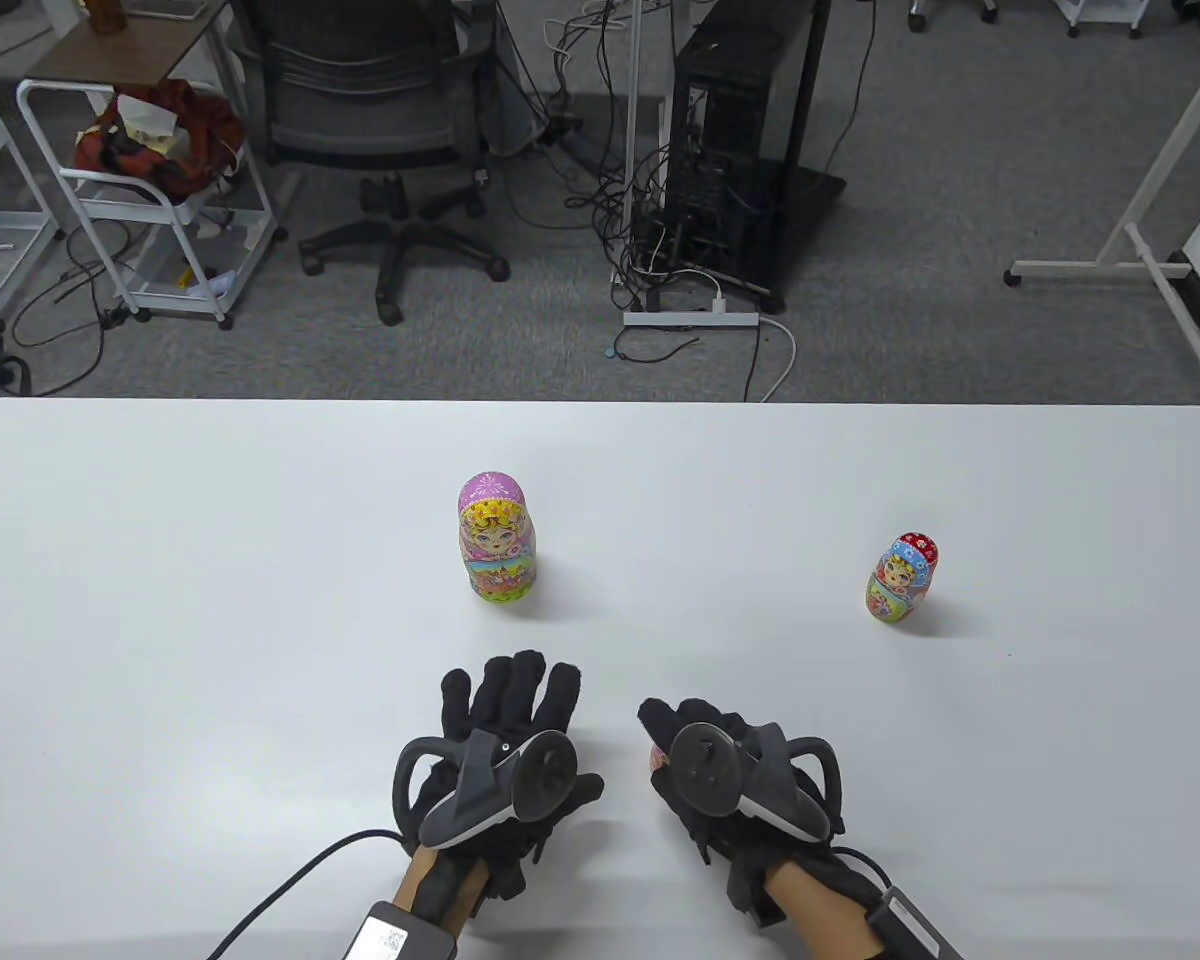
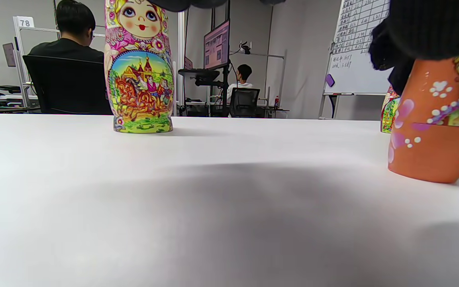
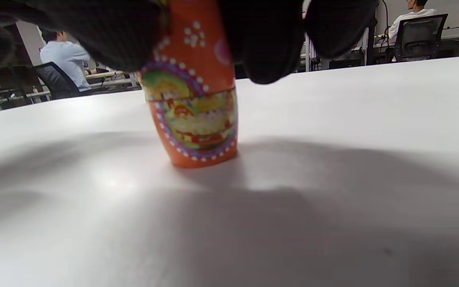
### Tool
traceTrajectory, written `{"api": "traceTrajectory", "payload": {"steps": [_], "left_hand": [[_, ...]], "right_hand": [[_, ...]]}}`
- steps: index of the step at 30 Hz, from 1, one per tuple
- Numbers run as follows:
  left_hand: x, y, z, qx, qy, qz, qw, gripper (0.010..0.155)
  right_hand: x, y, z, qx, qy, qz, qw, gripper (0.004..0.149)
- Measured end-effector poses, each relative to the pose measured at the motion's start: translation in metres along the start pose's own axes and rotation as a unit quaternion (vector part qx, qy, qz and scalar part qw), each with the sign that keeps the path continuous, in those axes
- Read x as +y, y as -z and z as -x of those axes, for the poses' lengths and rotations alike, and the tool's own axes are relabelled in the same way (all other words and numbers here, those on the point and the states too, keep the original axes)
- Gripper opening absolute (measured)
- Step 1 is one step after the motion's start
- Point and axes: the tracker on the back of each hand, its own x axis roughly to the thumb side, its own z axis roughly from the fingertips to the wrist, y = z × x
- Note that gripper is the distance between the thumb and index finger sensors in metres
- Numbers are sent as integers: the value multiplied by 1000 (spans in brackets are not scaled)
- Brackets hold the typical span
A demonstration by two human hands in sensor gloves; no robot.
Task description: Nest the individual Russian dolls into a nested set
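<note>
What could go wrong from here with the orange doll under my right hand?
1. The right hand grips only the top of the orange doll, above its seam; pulling up may split it and leave the base to tip on the table.
2. The left hand lies flat beside it, not bracing the base.
3. The red-and-blue doll stands far to the right, so reaching for it may knock over the orange one.

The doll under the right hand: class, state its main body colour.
Orange with white dots, clearest in the right wrist view: doll, right hand.
</note>
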Motion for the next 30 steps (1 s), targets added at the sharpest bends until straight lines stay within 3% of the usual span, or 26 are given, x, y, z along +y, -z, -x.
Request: {"api": "traceTrajectory", "payload": {"steps": [4, 6, 7, 10, 13, 17, 19, 22, 27, 29, 30], "left_hand": [[0, 0, -1, -2, -2, 1, 1000, 102], [0, 0, -1, -2, -2, 1, 1000, 102], [0, 0, -1, -2, -3, -1, 1000, 102], [1, 0, 0, -1, -7, -2, 1000, 102], [2, -1, 2, 6, -11, -2, 1000, 102], [3, 0, 6, 17, -18, -1, 1000, 102], [2, 1, 7, 18, -19, 3, 1000, 102], [0, 3, 8, 21, -15, 13, 1000, 102], [-4, 5, 9, 20, -17, 30, 999, 101], [-6, 7, 9, 18, -18, 37, 999, 101], [-6, 8, 8, 18, -15, 38, 999, 101]], "right_hand": [[1, 0, 2, 1, 5, -12, 1000, 65], [-4, 0, 7, -2, 17, -32, 999, 75], [-10, -1, 11, 4, 35, -23, 999, 76], [-37, 0, 31, 62, 89, 71, 992, 74], [-57, 11, 68, 197, 74, 125, 970, 72], [-68, 42, 123, 384, -19, 49, 922, 76], [-72, 55, 147, 446, -46, 54, 892, 77], [-75, 68, 176, 507, -59, 41, 859, 79], [-59, 83, 201, 529, 72, -22, 845, 74], [-52, 84, 205, 525, 90, -7, 847, 70], [-52, 84, 205, 531, 92, 26, 842, 65]]}}
